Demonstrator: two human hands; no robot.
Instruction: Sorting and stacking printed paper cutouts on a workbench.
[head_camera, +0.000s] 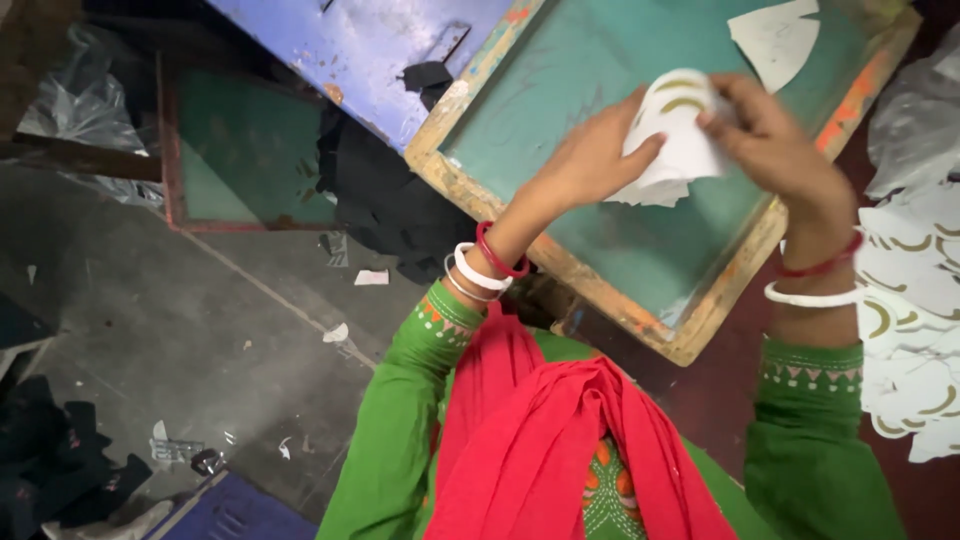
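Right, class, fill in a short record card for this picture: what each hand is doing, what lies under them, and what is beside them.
left hand: left hand presses its fingers against the white paper piece
right hand: right hand pinches the same piece from the other side
piece: white, with curved gold marks
underneath: wooden frame with a green screen, tilted
on the screen: another white scrap
to the right: pile of white cut pieces with gold curves
floor: second green frame
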